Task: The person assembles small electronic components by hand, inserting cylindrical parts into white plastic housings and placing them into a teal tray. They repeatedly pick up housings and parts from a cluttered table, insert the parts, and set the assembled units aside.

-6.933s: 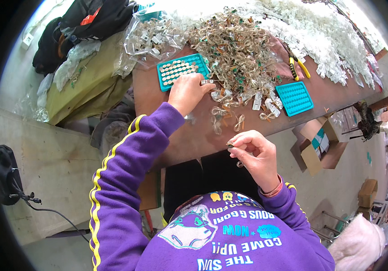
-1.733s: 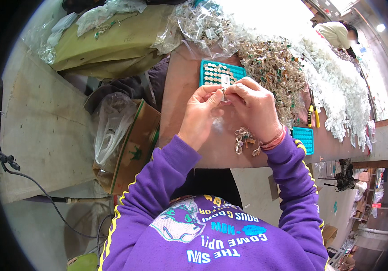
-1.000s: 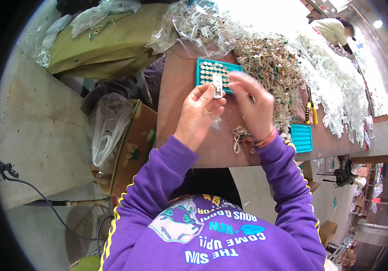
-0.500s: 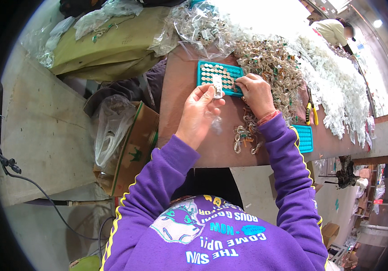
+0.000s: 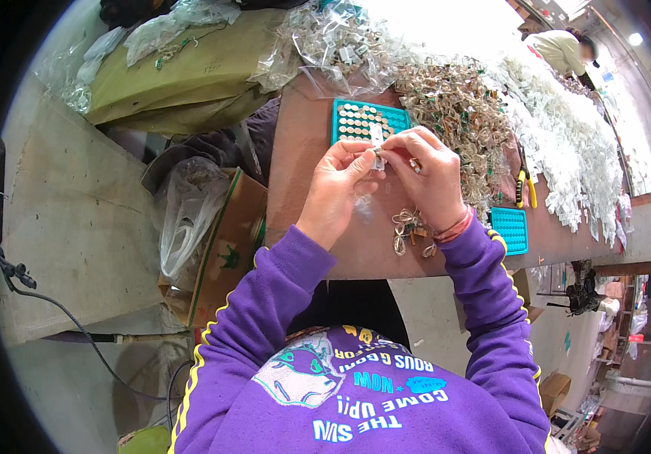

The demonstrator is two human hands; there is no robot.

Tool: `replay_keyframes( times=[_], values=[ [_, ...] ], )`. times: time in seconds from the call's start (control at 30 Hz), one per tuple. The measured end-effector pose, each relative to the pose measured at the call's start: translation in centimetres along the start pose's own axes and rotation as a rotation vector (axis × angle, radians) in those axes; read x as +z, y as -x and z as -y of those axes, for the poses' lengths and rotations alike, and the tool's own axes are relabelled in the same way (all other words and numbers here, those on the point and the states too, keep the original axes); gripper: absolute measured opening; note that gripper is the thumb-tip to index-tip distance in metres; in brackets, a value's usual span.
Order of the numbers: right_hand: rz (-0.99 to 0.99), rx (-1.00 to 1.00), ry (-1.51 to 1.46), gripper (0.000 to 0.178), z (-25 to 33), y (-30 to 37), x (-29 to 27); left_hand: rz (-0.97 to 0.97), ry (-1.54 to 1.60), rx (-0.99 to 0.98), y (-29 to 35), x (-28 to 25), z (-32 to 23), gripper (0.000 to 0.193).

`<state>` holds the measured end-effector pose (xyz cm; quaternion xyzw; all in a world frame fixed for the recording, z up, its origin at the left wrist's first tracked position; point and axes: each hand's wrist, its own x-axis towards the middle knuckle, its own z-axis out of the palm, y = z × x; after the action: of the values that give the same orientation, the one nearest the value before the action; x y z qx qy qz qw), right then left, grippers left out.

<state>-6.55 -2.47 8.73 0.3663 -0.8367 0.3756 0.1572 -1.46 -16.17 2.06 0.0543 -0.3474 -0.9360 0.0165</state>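
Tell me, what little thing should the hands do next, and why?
Probably set the small white piece down into the teal tray. The left hand and right hand pinch it together right above that tray, whose near rows already hold round pieces, so an open slot seems the likely place.

We have drawn our right hand back from the teal tray to meet our left hand just before it.
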Motion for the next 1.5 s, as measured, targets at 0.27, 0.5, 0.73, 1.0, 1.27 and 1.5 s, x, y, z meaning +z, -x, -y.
replay_keyframes(
  times=[0.27, 0.5, 0.73, 1.0, 1.27, 1.5],
  values=[
    [0.079, -0.085, 0.04, 0.01, -0.1, -0.4, -0.5, 0.042, 0.197, -0.028, -0.6, -0.8, 0.7, 0.016],
    [-0.108, -0.187, 0.077, 0.025, 0.1, 2.3, 2.1, 0.077, 0.276, 0.007, -0.5, -1.4, 0.8, 0.017],
    [-0.059, 0.432, -0.474, 0.027, -0.8, 1.0, -0.7, 0.165, 0.272, -0.073, -0.2, -0.4, 0.3, 0.018],
    [-0.134, 0.236, -0.243, 0.012, -0.5, 0.9, 1.6, 0.262, 0.4, -0.156, -0.4, -0.8, 0.7, 0.023],
    [-0.058, -0.312, 0.032, 0.038, -0.4, 1.6, 1.9, 0.307, 0.469, -0.1, -0.4, -1.3, 0.7, 0.026],
    [0.012, -0.326, 0.132, 0.03, -1.1, 1.0, 0.4, 0.18, 0.286, -0.059, -0.2, -0.4, 0.4, 0.023]
  ],
)
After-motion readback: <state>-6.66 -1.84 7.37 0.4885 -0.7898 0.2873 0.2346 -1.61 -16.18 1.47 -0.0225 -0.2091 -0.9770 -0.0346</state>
